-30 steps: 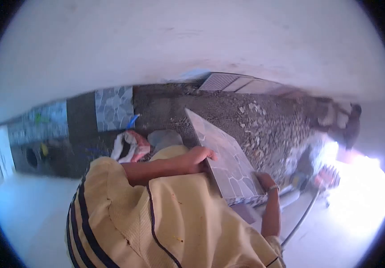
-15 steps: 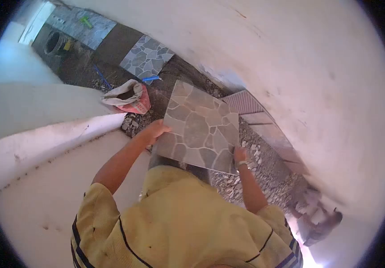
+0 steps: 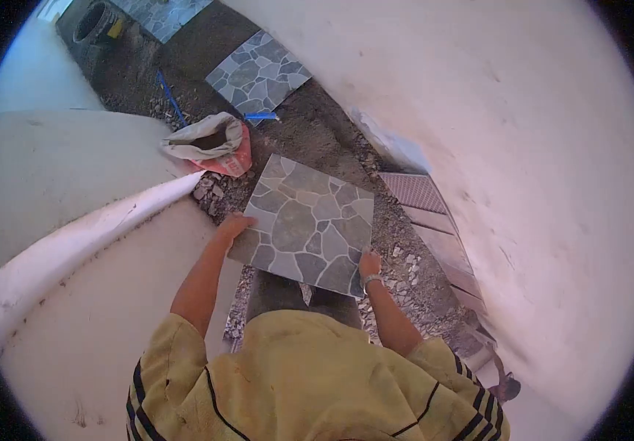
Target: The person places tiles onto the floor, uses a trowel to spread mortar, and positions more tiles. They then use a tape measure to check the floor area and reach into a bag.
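Note:
A large square floor tile (image 3: 304,224) with a grey crazy-paving stone pattern is held out in front of my body, patterned face up. My left hand (image 3: 239,223) grips its left edge, thumb over the top face. On the opposite edge, near the lower right corner, my right hand (image 3: 369,263) is closed around the tile; a watch or bracelet sits on that wrist. The fingers beneath the tile are hidden. Beyond it, a matching tile (image 3: 259,76) lies on the dark bedding, with a blue-handled tool (image 3: 261,116) at its near corner.
An open sack (image 3: 214,143) of dark material stands ahead on the left, by a low white wall (image 3: 96,239). A long blue tool (image 3: 171,98) and a bucket (image 3: 92,23) lie farther off. Tiles (image 3: 438,239) lean along the right wall. Rubble covers the ground. Another person (image 3: 507,386) is behind at right.
The tile, still in both hands, has shifted left and slightly lower in view. My viewpoint has moved, and the laid tile and sack appear nearer.

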### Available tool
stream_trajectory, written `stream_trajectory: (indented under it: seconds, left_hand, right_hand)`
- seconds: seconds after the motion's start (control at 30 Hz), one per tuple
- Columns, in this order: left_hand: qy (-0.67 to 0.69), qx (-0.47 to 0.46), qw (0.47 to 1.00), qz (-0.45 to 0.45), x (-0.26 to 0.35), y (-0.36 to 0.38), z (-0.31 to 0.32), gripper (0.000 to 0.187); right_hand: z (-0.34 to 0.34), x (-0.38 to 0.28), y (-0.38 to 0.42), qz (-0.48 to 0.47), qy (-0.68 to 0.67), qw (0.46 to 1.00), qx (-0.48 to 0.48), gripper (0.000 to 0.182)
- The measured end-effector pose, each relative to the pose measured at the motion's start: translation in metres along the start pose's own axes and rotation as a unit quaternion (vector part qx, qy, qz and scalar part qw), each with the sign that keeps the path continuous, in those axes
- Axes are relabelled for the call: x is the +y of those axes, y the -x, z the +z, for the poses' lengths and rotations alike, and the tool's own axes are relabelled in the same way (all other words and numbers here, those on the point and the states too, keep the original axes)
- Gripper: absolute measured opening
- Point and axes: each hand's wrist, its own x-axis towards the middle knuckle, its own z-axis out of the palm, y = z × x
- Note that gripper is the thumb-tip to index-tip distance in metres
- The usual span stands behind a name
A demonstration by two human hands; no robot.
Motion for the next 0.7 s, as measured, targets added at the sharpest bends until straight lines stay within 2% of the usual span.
stream_trajectory:
  seconds: [0.03,0.1,0.13,0.2,0.27,0.33,0.4,0.43,0.5,0.53,0.57,0.6,0.63,0.67,0.7]
  left_hand:
    - [0.027,-0.007,0.999,-0.029,0.005,0.004,0.002,0.039]
    - [0.078,-0.018,0.993,-0.090,0.013,0.020,0.015,0.042]
    - [0.080,-0.011,0.993,-0.091,0.015,0.025,0.021,0.042]
    - [0.086,-0.007,0.991,-0.102,0.001,0.036,0.035,0.041]
    - [0.200,0.007,0.968,-0.153,-0.028,0.037,0.053,0.040]
    - [0.292,0.005,0.949,-0.116,-0.077,0.038,0.069,0.040]
    - [0.288,0.119,0.940,-0.138,-0.052,0.062,0.102,0.037]
    - [0.339,0.150,0.920,-0.130,-0.074,0.057,0.115,0.039]
    - [0.393,0.195,0.888,-0.136,-0.096,0.049,0.128,0.042]
    - [0.397,0.211,0.881,-0.148,-0.087,0.051,0.129,0.041]
    - [0.396,0.234,0.873,-0.161,-0.074,0.053,0.138,0.041]
    - [0.349,0.225,0.896,-0.159,-0.076,0.054,0.136,0.041]
    - [0.299,0.213,0.917,-0.154,-0.081,0.053,0.132,0.042]
    - [0.260,0.218,0.926,-0.165,-0.081,0.049,0.128,0.043]
    - [0.220,0.222,0.933,-0.177,-0.080,0.045,0.124,0.044]
  right_hand:
    - [-0.009,-0.004,-0.005,-0.063,0.032,0.997,0.013,0.033]
    - [-0.005,-0.002,-0.022,0.015,-0.036,0.999,-0.027,0.037]
    - [0.002,0.000,-0.032,0.058,-0.070,0.995,-0.048,0.040]
    - [0.022,0.010,-0.051,0.002,-0.026,0.996,-0.087,0.044]
    - [0.040,0.011,-0.092,-0.063,0.046,0.983,-0.168,0.043]
    - [0.060,-0.007,-0.126,-0.122,0.136,0.940,-0.286,0.039]
    - [0.082,-0.023,-0.152,-0.138,0.118,0.932,-0.313,0.038]
    - [0.096,-0.027,-0.168,-0.144,0.110,0.928,-0.326,0.037]
    - [0.192,0.016,-0.226,-0.244,0.140,0.911,-0.303,0.044]
    - [0.185,-0.031,-0.254,-0.236,0.186,0.899,-0.317,0.042]
    - [0.156,-0.105,-0.280,-0.159,0.076,0.923,-0.343,0.041]
    - [0.172,-0.135,-0.315,-0.288,0.143,0.896,-0.307,0.043]
    - [0.166,-0.186,-0.334,-0.197,-0.077,0.940,-0.269,0.046]
    - [0.162,-0.241,-0.355,-0.151,-0.095,0.951,-0.251,0.049]
    - [0.190,-0.281,-0.383,-0.240,-0.226,0.934,-0.136,0.050]
